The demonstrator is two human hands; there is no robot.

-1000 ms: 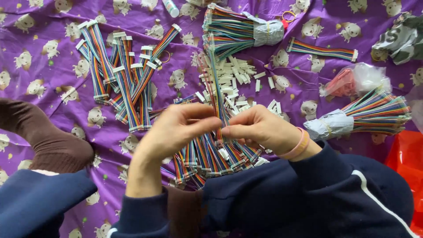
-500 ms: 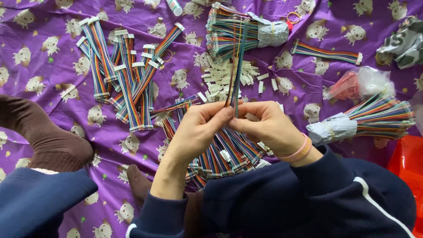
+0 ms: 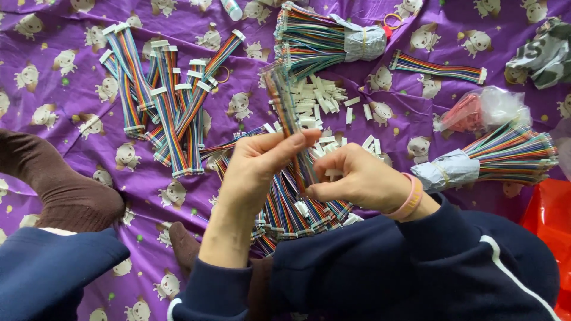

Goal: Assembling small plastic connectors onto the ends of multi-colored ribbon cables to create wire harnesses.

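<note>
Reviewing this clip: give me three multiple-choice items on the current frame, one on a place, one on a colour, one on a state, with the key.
1. Where does the pile of loose white connector housings lie?
A. on the purple cloth beyond the hands
B. inside the clear plastic bag
C. on the brown sock

2. What colour is the band on the right hand's wrist?
A. green
B. pink
C. black

3. How is the rainbow ribbon cable held?
A. lying flat, untouched
B. by the left hand alone
C. pinched between the left hand and the right hand, its far end raised

Answers: 1 A, the white pieces are scattered on the purple cloth above the hands; 2 B, the band reads pink; 3 C, fingers of both hands meet on the cable.
</note>
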